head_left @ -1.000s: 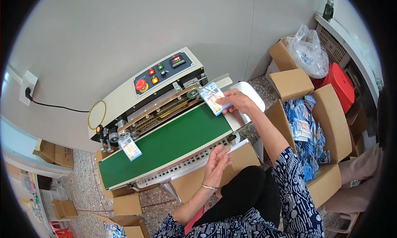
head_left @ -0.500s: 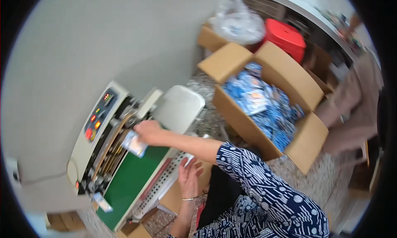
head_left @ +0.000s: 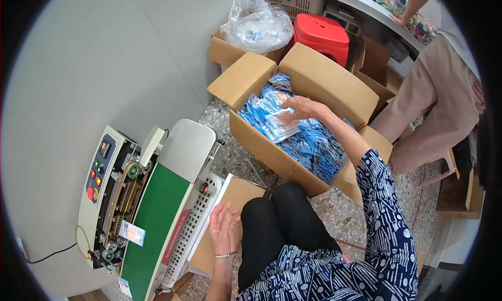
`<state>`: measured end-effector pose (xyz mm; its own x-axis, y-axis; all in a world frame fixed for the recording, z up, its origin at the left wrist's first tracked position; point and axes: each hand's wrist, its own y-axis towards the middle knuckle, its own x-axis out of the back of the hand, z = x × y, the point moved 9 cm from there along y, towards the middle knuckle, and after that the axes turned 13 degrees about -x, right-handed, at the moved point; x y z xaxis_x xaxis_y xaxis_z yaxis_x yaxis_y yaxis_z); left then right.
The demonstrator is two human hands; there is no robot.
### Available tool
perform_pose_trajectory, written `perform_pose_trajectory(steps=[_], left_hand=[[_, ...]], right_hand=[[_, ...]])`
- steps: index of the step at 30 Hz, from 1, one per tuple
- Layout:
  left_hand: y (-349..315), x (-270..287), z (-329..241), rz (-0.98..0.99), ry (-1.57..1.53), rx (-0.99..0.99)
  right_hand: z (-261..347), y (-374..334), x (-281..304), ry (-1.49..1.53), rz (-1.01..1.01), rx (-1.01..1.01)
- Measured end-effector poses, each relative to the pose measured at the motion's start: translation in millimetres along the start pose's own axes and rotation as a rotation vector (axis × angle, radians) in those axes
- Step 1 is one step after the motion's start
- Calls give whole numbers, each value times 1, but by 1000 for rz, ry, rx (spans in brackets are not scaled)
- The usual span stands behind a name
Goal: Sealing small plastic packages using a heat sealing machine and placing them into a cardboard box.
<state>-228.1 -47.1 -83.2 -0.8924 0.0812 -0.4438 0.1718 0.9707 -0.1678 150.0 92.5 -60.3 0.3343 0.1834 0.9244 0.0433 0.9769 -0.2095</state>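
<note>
My right hand (head_left: pixel 303 110) reaches over the open cardboard carton (head_left: pixel 266 154), fingers stretched out just above a pile of small blue-and-white plastic packets (head_left: pixel 314 144). Its fingertips are beside a pale packet on top; whether they touch it I cannot tell. Palm up and fingers loosely extended, my left hand (head_left: pixel 224 229) is bare beside the perforated white basket (head_left: pixel 196 228). To the left stands a band sealing machine (head_left: pixel 94 196) with a green conveyor belt (head_left: pixel 159 207). One packet (head_left: pixel 132 233) lies at the sealer's edge, and another packet (head_left: pixel 124 288) is at the belt's near end.
A grey metal plate (head_left: pixel 189 148) extends from the belt's far end. Behind the carton are a red stool (head_left: pixel 320 34) and a clear plastic bag (head_left: pixel 259 26) in a box. Another person (head_left: pixel 436 87) stands at the right by a white counter (head_left: pixel 366 6).
My right hand has left the sealer and swung right to the carton, letting go of its packet, which now lies on the belt. The earlier packet has moved nearer the belt's end.
</note>
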Motion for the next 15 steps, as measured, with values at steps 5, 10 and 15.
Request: perform_pose_trajectory(steps=[5, 10, 15], left_hand=[[0, -20, -4, 21, 39, -12], [-1, -18, -6, 13, 36, -36], [3, -33, -1, 47, 48, -29]], right_hand=[[9, -1, -14, 13, 131, 98], [31, -32, -36, -233, 72, 194], [29, -43, -26, -50, -137, 235]])
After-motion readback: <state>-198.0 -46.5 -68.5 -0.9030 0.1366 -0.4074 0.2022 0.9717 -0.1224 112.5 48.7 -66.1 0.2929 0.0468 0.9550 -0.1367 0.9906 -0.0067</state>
